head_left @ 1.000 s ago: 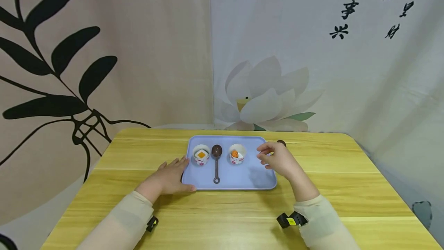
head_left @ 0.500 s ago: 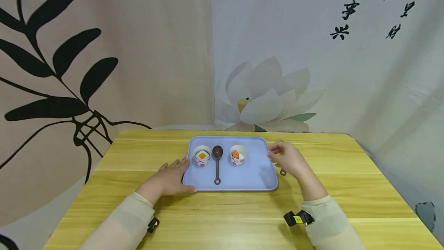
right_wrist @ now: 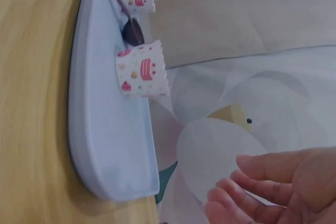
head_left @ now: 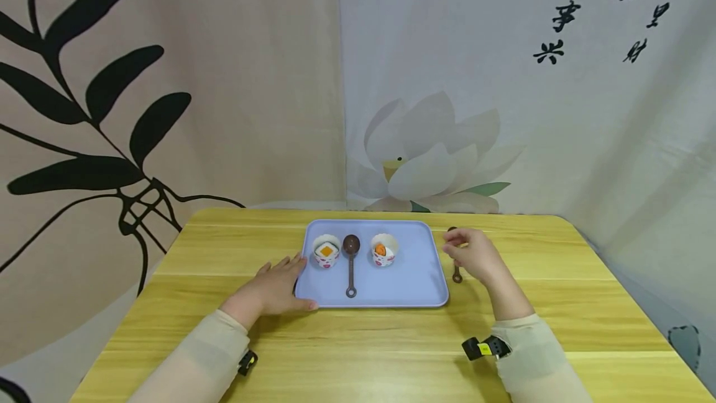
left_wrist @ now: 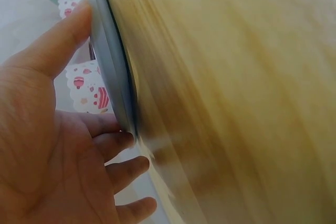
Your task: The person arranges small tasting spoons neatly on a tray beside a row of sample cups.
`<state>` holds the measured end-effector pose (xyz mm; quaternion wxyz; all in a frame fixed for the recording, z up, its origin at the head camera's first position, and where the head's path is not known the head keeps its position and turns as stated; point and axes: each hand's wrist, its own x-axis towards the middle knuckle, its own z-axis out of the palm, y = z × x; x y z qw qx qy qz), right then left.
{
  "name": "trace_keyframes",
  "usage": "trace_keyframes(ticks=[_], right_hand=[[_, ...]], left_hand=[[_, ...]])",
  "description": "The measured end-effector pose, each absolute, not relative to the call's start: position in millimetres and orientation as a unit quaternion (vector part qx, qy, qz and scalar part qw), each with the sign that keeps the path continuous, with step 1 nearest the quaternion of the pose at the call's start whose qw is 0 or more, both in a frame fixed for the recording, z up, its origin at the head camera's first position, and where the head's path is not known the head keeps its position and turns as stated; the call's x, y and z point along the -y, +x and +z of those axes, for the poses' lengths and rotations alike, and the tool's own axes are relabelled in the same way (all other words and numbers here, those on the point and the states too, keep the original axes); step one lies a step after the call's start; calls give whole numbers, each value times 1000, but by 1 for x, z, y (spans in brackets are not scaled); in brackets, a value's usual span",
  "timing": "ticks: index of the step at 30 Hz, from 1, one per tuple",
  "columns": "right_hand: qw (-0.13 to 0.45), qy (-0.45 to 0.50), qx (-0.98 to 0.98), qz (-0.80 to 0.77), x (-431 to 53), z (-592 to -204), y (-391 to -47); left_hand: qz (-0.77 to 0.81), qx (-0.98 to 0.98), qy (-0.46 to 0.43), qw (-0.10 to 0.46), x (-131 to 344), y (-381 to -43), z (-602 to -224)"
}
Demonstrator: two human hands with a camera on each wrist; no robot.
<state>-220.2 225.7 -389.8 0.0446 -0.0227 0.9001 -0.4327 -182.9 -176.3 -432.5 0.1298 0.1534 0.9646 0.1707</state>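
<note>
A pale blue tray [head_left: 408, 285] lies on the table with my left hand [head_left: 274, 288] resting along its left edge, thumb by the near corner and fingers extended. On the tray stand two paper cups with pink prints. The left cup [head_left: 326, 263] has a white piece with an orange square on top; the right cup [head_left: 393, 243] contains an orange piece. Between them lies a brown spoon [head_left: 351, 269], bowl end away from me. My right hand [head_left: 477, 255], fingers loosely bent and holding nothing, hovers over a second brown spoon [head_left: 457, 276] right of the tray, covering part of its handle.
The wooden table [head_left: 347, 353] extends on both sides of the tray. Behind its far edge hangs a cloth [head_left: 268, 111] with a black plant print, beside a lotus print [head_left: 431, 160] and black characters. Each wrist wears a black strap device [head_left: 485, 347].
My right hand has moved right, from above the tray's right end to over the spoon beside it. The left hand stays at the tray's edge.
</note>
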Motion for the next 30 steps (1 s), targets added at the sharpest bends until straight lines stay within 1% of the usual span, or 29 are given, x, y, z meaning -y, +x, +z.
trace_keyframes(ticks=[10,17,24,30], right_hand=[[39,8,-893,-448,-235,-404,-228],[46,29,-880,-472,-243,-412,-232],[35,40,-873,-486,-251,-424,-238],[43,50,-871,-487,-255,-431,-241]], left_hand=[[168,-965,154,131,177,-184,-435],[167,-965,155,132,178,-184,-435],[166,-965,152,132,177,-185,-435],[167,-965,151,132,176,-184,-434]])
